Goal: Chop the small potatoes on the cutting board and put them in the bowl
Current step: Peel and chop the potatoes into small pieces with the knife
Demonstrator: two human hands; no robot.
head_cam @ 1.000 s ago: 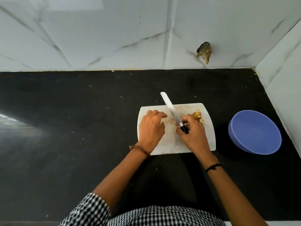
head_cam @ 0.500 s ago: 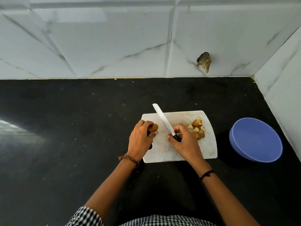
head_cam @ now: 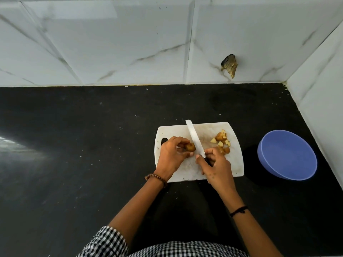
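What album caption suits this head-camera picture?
Left hand holds a small potato on the cutting board; right hand holds the knife beside it; blue bowl empty.

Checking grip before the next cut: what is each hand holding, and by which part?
The left hand pinches a whole small potato at its left end; the right hand grips the knife by its dark handle.

Bowl (head_cam: 286, 154) right of cutting board (head_cam: 237, 164) (apart)
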